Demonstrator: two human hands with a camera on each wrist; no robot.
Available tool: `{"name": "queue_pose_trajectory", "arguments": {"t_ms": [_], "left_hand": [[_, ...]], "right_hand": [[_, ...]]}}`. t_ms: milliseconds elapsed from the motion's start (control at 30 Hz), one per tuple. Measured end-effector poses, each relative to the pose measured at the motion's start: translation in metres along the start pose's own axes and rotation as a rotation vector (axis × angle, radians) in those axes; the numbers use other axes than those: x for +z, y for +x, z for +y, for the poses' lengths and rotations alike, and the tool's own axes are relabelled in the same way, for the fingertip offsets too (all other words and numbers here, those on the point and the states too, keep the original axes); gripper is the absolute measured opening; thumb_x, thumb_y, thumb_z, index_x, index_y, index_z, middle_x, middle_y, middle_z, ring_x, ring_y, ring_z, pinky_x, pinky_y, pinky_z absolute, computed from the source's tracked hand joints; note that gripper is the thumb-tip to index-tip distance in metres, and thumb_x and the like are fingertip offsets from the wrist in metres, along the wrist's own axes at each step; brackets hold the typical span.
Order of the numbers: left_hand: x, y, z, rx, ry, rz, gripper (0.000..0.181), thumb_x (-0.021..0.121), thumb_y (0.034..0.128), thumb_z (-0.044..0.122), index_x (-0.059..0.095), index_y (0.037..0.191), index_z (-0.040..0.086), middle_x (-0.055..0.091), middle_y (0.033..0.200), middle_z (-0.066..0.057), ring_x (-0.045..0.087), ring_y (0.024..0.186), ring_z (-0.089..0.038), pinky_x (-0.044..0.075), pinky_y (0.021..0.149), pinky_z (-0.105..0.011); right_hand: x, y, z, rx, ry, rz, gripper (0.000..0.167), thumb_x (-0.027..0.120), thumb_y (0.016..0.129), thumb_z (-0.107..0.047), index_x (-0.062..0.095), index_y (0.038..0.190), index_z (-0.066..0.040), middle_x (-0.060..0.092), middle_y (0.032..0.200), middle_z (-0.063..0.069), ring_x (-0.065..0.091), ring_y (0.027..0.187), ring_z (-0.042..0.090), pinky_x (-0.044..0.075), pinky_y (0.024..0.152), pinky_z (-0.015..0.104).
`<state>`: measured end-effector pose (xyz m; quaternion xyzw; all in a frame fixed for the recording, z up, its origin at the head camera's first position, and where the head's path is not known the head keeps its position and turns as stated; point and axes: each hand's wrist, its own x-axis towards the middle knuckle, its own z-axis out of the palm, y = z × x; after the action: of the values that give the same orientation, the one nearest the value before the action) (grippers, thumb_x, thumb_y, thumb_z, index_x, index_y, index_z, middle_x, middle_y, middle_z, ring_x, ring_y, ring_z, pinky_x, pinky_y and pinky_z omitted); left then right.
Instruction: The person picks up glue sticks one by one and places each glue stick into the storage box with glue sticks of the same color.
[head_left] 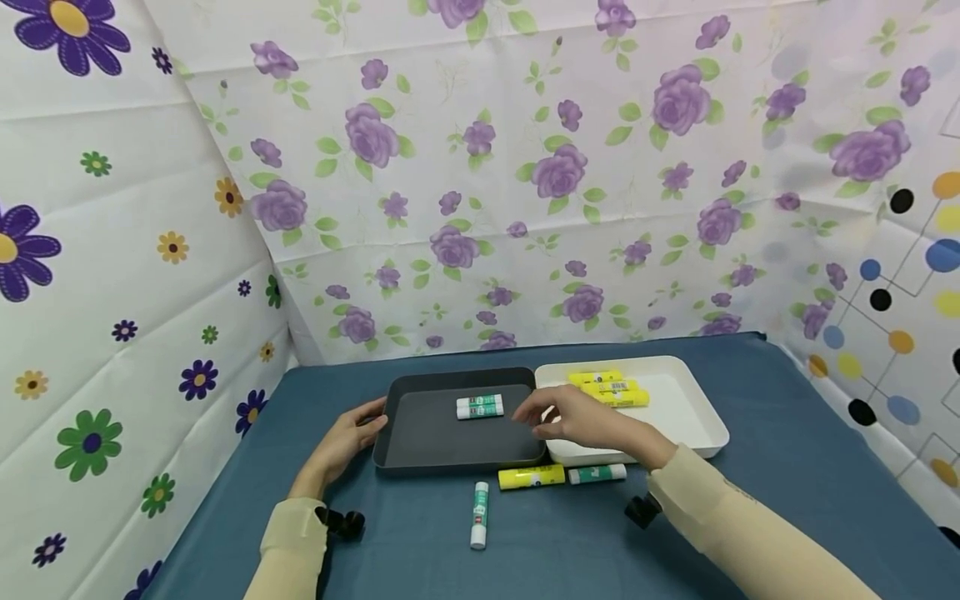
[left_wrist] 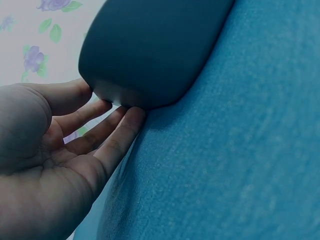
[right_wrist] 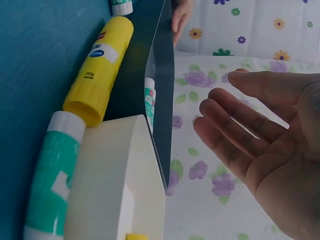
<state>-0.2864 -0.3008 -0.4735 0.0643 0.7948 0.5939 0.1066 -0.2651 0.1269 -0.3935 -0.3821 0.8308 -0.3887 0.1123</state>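
Observation:
My left hand (head_left: 341, 442) rests its fingertips on the left wall of the dark grey tray (head_left: 427, 446); in the left wrist view its fairly straight fingers touch the tray's outer corner (left_wrist: 125, 90). Inside that tray, two green-and-white glue sticks (head_left: 480, 407) lie side by side. Over the border between both trays hovers my right hand (head_left: 573, 414), holding nothing, its fingers loosely bent and apart in the right wrist view. Below it, the white tray (head_left: 690, 417) holds three yellow glue sticks (head_left: 611, 387).
In front of the trays lie a yellow glue stick (head_left: 531, 477) and a green-and-white glue stick (head_left: 597, 473), end to end. Another green-and-white glue stick (head_left: 479, 517) points toward me on the blue cloth (head_left: 555, 550). Flowered sheets (head_left: 465, 167) stand behind and at the left.

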Motion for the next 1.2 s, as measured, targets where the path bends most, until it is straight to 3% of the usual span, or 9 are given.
{"name": "queue_pose_trajectory", "arguments": {"t_ms": [267, 533, 667, 767, 1200], "left_hand": [[0.001, 0.000, 0.000, 0.000, -0.004, -0.002, 0.060, 0.052, 0.1122, 0.020, 0.028, 0.165, 0.005, 0.033, 0.160, -0.026, 0.036, 0.148, -0.044, 0.032, 0.121, -0.060], [0.002, -0.001, -0.001, -0.002, -0.012, -0.002, 0.060, 0.052, 0.1120, 0.020, 0.028, 0.165, 0.004, 0.034, 0.160, -0.026, 0.036, 0.147, -0.044, 0.033, 0.121, -0.061], [0.001, 0.001, -0.002, -0.004, -0.008, 0.000, 0.060, 0.051, 0.1123, 0.020, 0.028, 0.165, 0.005, 0.034, 0.160, -0.025, 0.037, 0.147, -0.043, 0.033, 0.121, -0.060], [0.000, 0.002, -0.004, -0.015, -0.007, 0.010, 0.059, 0.051, 0.1123, 0.021, 0.029, 0.165, 0.006, 0.035, 0.159, -0.024, 0.037, 0.147, -0.042, 0.034, 0.121, -0.058], [0.001, 0.002, -0.002, -0.011, 0.001, 0.003, 0.059, 0.050, 0.1126, 0.020, 0.027, 0.165, 0.005, 0.034, 0.160, -0.025, 0.036, 0.148, -0.042, 0.032, 0.121, -0.058]], "right_hand": [[0.003, -0.021, 0.008, 0.013, 0.006, 0.000, 0.030, 0.067, 0.100, 0.000, 0.073, 0.127, -0.010, 0.070, 0.124, 0.014, 0.069, 0.107, 0.028, 0.060, 0.094, 0.041], [0.014, -0.040, 0.011, 0.051, 0.059, 0.004, 0.028, 0.068, 0.100, -0.003, 0.073, 0.127, -0.012, 0.071, 0.123, 0.012, 0.068, 0.105, 0.020, 0.058, 0.097, 0.039], [0.019, -0.045, 0.014, 0.046, 0.075, 0.002, 0.027, 0.066, 0.102, -0.003, 0.072, 0.128, -0.007, 0.071, 0.124, 0.010, 0.068, 0.109, 0.027, 0.058, 0.097, 0.038], [0.021, -0.049, 0.016, 0.050, 0.099, 0.005, 0.027, 0.065, 0.103, -0.004, 0.072, 0.128, -0.009, 0.071, 0.125, 0.008, 0.067, 0.112, 0.031, 0.057, 0.098, 0.042], [0.027, -0.059, 0.015, 0.070, 0.142, 0.022, 0.028, 0.065, 0.103, -0.005, 0.072, 0.129, -0.009, 0.070, 0.126, 0.007, 0.064, 0.119, 0.033, 0.057, 0.100, 0.039]]}}
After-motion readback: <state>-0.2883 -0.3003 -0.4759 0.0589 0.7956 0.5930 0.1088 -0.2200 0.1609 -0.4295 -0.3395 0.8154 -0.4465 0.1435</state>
